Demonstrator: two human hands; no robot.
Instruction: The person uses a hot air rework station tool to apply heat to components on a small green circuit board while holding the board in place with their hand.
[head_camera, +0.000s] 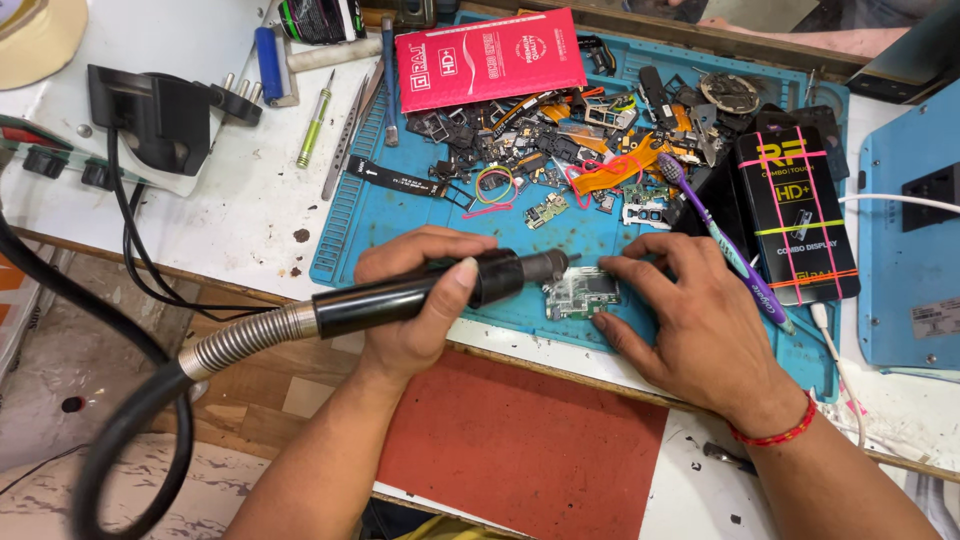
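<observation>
On blue mat (420, 225): small green circuit board (580, 295), metal shield, right hand (690, 320) pinning edge

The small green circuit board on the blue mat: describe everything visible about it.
The circuit board is small, green and roughly rectangular, with silvery metal shields and pale patches on its upper face. It lies flat near the front edge of the blue mat. The right hand presses fingertips against its right side and lower edge, steadying it. The black nozzle of the hot-air tool, gripped by the left hand, points at its upper left corner; whether it touches is unclear.
</observation>
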